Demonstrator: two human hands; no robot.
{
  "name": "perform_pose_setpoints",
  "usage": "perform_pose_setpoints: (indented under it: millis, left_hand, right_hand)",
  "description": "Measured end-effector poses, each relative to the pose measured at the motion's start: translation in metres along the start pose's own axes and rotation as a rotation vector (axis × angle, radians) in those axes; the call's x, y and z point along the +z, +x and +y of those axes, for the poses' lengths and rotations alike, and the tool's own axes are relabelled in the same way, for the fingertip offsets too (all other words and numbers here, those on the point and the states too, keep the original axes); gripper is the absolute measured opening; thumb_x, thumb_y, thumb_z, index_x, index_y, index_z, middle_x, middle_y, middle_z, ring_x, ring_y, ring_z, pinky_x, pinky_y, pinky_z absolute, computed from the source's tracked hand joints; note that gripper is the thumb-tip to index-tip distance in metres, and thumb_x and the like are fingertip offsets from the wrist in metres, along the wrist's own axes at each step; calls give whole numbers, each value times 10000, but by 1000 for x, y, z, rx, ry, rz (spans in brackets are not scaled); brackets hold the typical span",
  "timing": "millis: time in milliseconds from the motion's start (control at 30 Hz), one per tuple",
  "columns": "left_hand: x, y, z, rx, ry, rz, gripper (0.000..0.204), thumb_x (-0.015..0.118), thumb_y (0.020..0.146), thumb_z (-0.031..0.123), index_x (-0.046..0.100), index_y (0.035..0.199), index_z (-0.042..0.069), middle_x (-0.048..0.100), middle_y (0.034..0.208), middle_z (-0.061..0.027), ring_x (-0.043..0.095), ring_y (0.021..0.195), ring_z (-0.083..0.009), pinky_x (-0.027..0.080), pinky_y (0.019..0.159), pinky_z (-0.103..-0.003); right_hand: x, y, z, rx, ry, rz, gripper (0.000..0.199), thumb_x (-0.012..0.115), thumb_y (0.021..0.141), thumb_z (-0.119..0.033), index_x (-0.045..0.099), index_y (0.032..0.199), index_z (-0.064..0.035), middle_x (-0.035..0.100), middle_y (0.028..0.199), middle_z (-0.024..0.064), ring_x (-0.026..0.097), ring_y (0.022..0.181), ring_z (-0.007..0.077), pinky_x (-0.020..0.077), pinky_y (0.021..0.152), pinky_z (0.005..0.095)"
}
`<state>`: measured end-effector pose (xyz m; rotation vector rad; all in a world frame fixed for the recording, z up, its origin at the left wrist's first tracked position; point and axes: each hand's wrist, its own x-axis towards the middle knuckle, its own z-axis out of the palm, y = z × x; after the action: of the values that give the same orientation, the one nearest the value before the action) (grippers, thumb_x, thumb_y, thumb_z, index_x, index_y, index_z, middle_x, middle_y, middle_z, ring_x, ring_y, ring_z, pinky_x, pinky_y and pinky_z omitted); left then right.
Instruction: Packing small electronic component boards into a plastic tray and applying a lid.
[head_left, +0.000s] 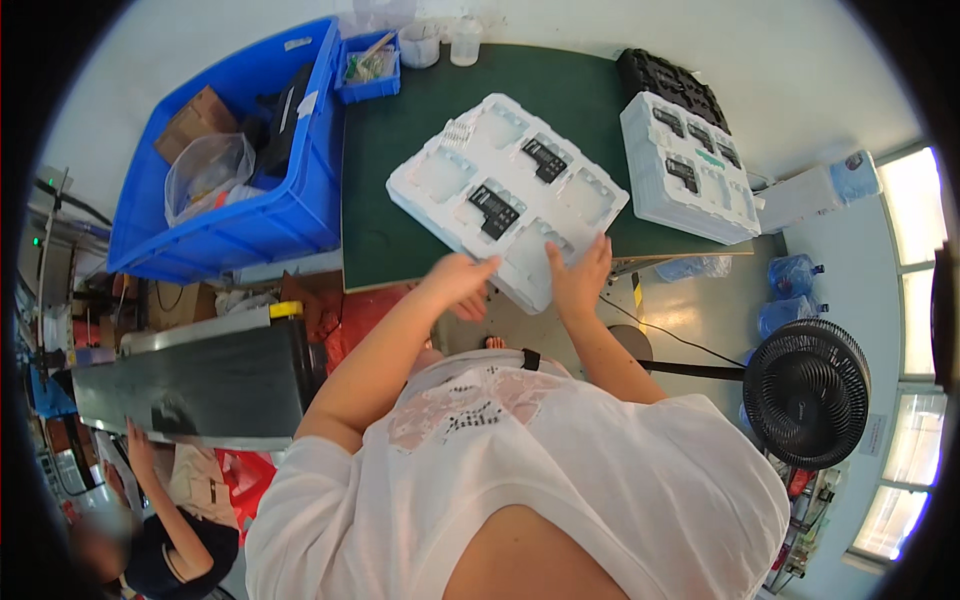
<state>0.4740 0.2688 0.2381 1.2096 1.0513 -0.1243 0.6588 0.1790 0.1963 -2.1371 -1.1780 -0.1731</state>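
Observation:
A white moulded plastic tray (pixel 450 175) with several pockets lies tilted over the near edge of the green table (pixel 400 130). Two pockets hold small black parts (pixel 494 210). My left hand (pixel 462 280) grips the tray's near edge from below. My right hand (pixel 580 278) presses flat on the tray's near right corner, fingers spread. A stack of similar white trays (pixel 685 170) with black parts stands at the table's right end.
A big blue bin (pixel 240 225) with a bag and boxes stands left of the table, a small blue bin (pixel 372 80) behind it. A black conveyor (pixel 190 385) runs at lower left, another person (pixel 170 520) beside it. A black fan (pixel 808 392) stands right.

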Motion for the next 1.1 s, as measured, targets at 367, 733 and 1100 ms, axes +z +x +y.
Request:
perform_pose_setpoints:
  millis: [367, 733, 1100]
  left_hand:
    - [-112, 59, 5, 414, 286, 945, 372, 598, 739, 281, 557, 995, 14, 568, 1043, -203, 552, 998, -348, 456, 839, -431]
    - [-35, 9, -38, 113, -207, 952, 837, 703, 576, 616, 529, 951, -111, 549, 996, -254, 557, 934, -342, 459, 786, -366]
    - [-5, 16, -43, 216, -505, 624, 620, 714, 708, 467, 615, 957, -92, 636, 886, -117, 597, 793, -161, 458, 693, -265]
  right_hand:
    - [19, -16, 15, 1016, 1326, -533, 549, 569, 856, -387, 406, 1273, -70, 501, 1250, 99, 514, 1113, 259, 428, 936, 396]
    - [-20, 11, 30, 930, 1310, -1079, 658, 428, 864, -557, 348, 1338, -109, 430, 1327, 79, 441, 1191, 269, 384, 974, 424]
    - [-47, 79, 97, 983, 1286, -684, 720, 506, 783, -627, 487, 1228, -61, 576, 1148, 101, 567, 1031, 233, 447, 896, 390]
